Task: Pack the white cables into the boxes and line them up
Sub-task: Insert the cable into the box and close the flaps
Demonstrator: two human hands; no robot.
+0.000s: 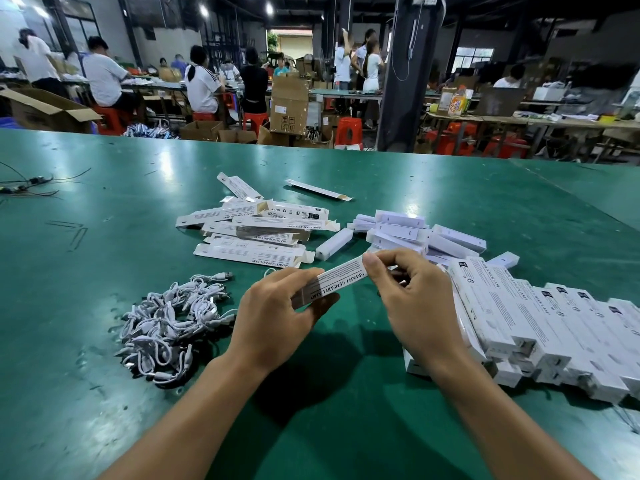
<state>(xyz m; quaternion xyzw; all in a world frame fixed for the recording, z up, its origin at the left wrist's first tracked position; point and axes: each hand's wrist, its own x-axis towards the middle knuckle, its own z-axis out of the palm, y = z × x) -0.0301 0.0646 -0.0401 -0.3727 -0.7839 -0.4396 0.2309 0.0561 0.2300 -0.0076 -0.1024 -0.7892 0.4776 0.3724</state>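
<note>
Both hands hold one long white box (337, 277) printed "SMART SENSOR LAMP" above the green table (104, 220). My left hand (277, 317) grips its near end; my right hand (408, 299) pinches its far end between thumb and fingers. A heap of coiled white cables (169, 320) lies to the left of my left hand. Several flat, unfolded boxes (256, 233) are piled beyond the hands. A slanted row of packed boxes (540, 327) lies at the right. I cannot see inside the held box.
Small white lamp units (408, 230) are heaped behind my right hand. One loose flat box (318, 189) lies farther back. Black wires (27, 185) trail at the table's far left. Beyond the table, people sit at benches among cardboard cartons (289, 105) and red stools.
</note>
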